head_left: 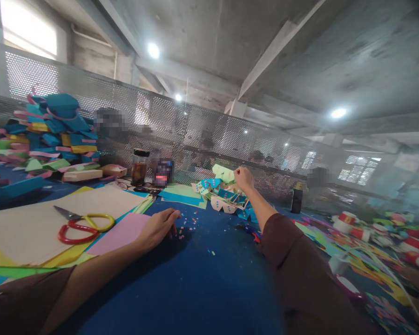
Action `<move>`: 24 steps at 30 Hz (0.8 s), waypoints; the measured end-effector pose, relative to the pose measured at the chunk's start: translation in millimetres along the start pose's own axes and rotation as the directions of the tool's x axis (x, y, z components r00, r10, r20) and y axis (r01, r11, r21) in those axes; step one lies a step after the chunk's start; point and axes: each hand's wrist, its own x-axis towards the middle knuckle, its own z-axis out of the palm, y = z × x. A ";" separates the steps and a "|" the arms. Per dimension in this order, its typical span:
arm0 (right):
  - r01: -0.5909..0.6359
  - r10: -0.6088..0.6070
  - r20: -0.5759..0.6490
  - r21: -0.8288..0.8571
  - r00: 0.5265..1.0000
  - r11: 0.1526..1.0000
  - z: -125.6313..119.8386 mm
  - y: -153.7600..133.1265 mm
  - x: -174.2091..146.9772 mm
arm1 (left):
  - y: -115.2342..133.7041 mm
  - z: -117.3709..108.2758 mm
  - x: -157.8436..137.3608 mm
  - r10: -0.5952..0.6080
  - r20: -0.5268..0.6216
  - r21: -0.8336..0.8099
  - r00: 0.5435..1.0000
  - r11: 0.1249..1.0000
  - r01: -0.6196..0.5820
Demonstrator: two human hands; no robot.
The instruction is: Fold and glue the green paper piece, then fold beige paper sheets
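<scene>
Nearest me is the bare blue of the desk; to the left, scissors with red and yellow handles lie on a stack of large paper sheets; my left hand rests at the edge of a pink sheet, its grip loosely curled, and I cannot tell whether it has hold of anything; small paper bits lie just beside its fingertips; farther out, my right hand is raised, its grip pinched closed on the right end of a light green paper piece; that piece is just above a heap of dotted paper cutouts; beyond, a dark-lidded jar stands left of the heap, before a perforated screen.
</scene>
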 end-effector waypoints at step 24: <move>0.044 -0.050 -0.078 -0.074 0.996 0.996 -4.8 1.0 -5.3 | -4.6 1.4 1.0 0.028 0.001 -0.005 1.000 1.000 -0.028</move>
